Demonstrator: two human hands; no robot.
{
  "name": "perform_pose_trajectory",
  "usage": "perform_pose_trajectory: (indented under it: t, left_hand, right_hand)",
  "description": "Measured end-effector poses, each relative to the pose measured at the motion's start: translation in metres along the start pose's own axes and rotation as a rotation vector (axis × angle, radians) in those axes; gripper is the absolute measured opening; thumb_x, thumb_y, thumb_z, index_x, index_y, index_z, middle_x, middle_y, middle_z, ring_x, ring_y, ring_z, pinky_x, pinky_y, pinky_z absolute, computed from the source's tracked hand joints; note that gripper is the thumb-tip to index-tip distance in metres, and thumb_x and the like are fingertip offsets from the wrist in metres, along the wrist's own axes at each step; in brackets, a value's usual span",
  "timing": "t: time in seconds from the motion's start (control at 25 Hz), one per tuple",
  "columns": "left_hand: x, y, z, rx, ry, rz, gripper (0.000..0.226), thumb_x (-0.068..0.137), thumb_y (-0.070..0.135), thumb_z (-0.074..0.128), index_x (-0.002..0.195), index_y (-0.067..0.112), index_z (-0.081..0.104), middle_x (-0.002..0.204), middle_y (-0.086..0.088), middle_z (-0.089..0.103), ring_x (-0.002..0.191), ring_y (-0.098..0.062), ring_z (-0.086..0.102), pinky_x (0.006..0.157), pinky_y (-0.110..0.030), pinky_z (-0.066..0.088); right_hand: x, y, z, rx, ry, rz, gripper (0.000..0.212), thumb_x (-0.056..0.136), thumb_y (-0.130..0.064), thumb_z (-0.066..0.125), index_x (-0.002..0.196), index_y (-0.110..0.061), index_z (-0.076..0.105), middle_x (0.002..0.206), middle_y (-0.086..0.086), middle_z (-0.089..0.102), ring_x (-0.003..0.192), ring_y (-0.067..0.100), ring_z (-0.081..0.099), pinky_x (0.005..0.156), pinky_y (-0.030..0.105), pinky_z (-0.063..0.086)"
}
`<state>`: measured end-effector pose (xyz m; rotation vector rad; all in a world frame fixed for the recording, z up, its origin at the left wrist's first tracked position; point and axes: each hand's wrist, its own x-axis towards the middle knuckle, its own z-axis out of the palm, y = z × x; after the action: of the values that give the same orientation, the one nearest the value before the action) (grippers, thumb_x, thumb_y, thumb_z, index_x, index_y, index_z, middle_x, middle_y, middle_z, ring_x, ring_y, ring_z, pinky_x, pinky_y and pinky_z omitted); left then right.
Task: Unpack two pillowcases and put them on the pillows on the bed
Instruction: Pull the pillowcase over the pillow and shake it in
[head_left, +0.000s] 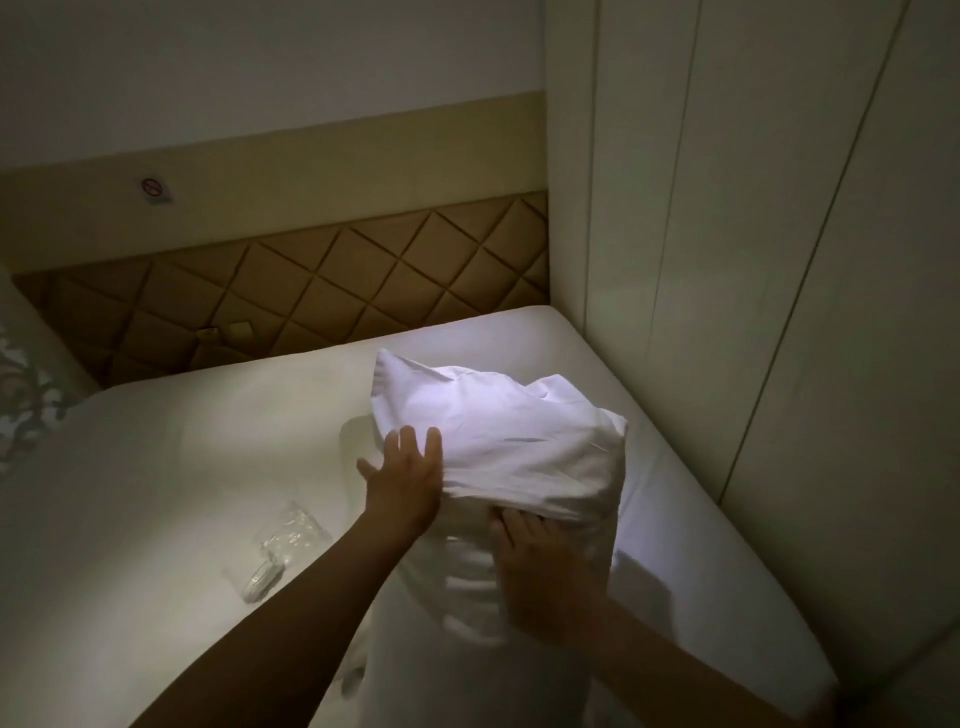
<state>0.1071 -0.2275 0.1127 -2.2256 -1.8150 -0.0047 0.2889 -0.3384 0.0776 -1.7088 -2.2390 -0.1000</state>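
Observation:
A white pillowcase (498, 431) sits bunched over the far end of a white pillow (441, 639) that stands on end on the bed (171, 478). My left hand (402, 478) lies against the left side of the pillowcase with its fingers spread and straight. My right hand (545, 566) grips the pillow just under the gathered hem of the pillowcase, fingers curled into the fabric. The lower part of the pillow is bare and runs down between my forearms.
Empty clear plastic packaging (283, 551) lies on the sheet left of my left arm. A quilted tan headboard (322, 280) stands behind the bed. A pale panelled wall (753, 260) closes the right side. A patterned cushion (23, 400) shows at the left edge.

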Motion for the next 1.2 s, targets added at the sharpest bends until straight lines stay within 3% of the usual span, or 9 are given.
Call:
perform_pose_trajectory:
  t: [0.12,0.28,0.4,0.64,0.72,0.8,0.92,1.04,1.2]
  left_hand:
    - [-0.009,-0.007,0.008,-0.049,-0.003,0.078,0.064,0.074,0.009,0.069,0.133,0.01,0.044,0.129,-0.023,0.046,0.121,-0.043,0.048,0.078,-0.055,0.054]
    - [-0.024,-0.018,0.023,-0.19,0.053,0.202,0.052,0.071,-0.002,0.068,0.121,0.007,0.054,0.114,-0.017,0.055,0.1,-0.035,0.06,0.064,-0.034,0.057]
    - [-0.029,-0.028,0.016,-0.257,0.095,0.248,0.047,0.076,0.005,0.068,0.119,0.014,0.05,0.112,-0.007,0.052,0.095,-0.025,0.056,0.066,-0.027,0.054]
    - [-0.053,-0.039,0.001,-0.202,0.141,0.357,0.05,0.065,0.003,0.071,0.11,0.013,0.051,0.109,-0.012,0.055,0.094,-0.029,0.058,0.053,-0.033,0.054]
    - [-0.055,-0.055,0.021,-0.101,0.116,0.251,0.059,0.055,0.003,0.072,0.108,0.011,0.048,0.105,-0.018,0.056,0.093,-0.038,0.06,0.043,-0.036,0.05]
    - [-0.061,-0.063,0.04,-0.013,0.026,0.115,0.061,0.046,0.004,0.073,0.103,0.01,0.051,0.099,-0.018,0.054,0.088,-0.039,0.057,0.042,-0.034,0.045]
    - [-0.07,-0.059,0.052,0.022,-0.062,0.147,0.047,0.038,0.004,0.074,0.081,0.011,0.057,0.081,-0.012,0.051,0.065,-0.03,0.051,0.041,-0.027,0.033]
    - [-0.069,-0.062,0.045,0.038,-0.031,0.217,0.038,0.039,0.006,0.074,0.071,0.013,0.056,0.071,-0.008,0.048,0.056,-0.026,0.048,0.044,-0.026,0.025]
    - [-0.051,-0.062,0.025,0.073,0.041,0.234,0.035,0.044,0.011,0.078,0.075,0.013,0.061,0.071,-0.008,0.051,0.055,-0.026,0.051,0.043,-0.026,0.035]
  right_hand:
    - [0.005,0.027,-0.002,-0.062,0.077,0.11,0.024,0.084,-0.028,0.06,0.097,-0.009,0.06,0.08,0.013,0.064,0.064,0.027,0.062,0.056,0.034,0.056]
    - [0.037,0.061,-0.012,-0.223,0.056,0.172,0.057,0.061,-0.052,0.08,0.097,-0.008,0.068,0.077,0.012,0.067,0.056,0.026,0.062,0.053,0.03,0.052]
    - [0.047,0.05,0.001,-0.241,0.013,0.048,0.054,0.06,-0.058,0.08,0.088,-0.013,0.069,0.071,0.007,0.067,0.052,0.022,0.061,0.05,0.028,0.05]
    - [0.054,0.027,0.014,-0.232,-0.07,-0.08,0.027,0.062,-0.022,0.091,0.071,-0.014,0.067,0.06,0.004,0.065,0.041,0.019,0.06,0.041,0.025,0.048]
    - [0.041,0.011,0.01,-0.219,-0.178,-0.123,0.016,0.077,-0.023,0.082,0.08,-0.013,0.07,0.069,0.003,0.068,0.053,0.018,0.066,0.052,0.028,0.053]
    - [0.026,-0.006,0.016,-0.292,-0.396,-0.22,0.014,0.094,-0.018,0.06,0.101,-0.008,0.067,0.092,0.011,0.069,0.081,0.027,0.07,0.074,0.038,0.054]
    - [0.014,-0.019,0.022,-0.317,-0.643,-0.294,0.023,0.096,-0.02,0.05,0.109,-0.007,0.063,0.107,0.014,0.066,0.097,0.031,0.065,0.084,0.043,0.052]
    - [0.023,-0.006,0.013,-0.211,-0.607,-0.229,0.03,0.096,-0.032,0.048,0.111,-0.011,0.063,0.107,0.011,0.065,0.097,0.028,0.065,0.083,0.041,0.053]
    - [0.047,0.014,-0.003,-0.167,-0.42,-0.133,0.032,0.098,-0.039,0.047,0.116,-0.016,0.061,0.104,0.005,0.066,0.094,0.022,0.066,0.083,0.035,0.051]
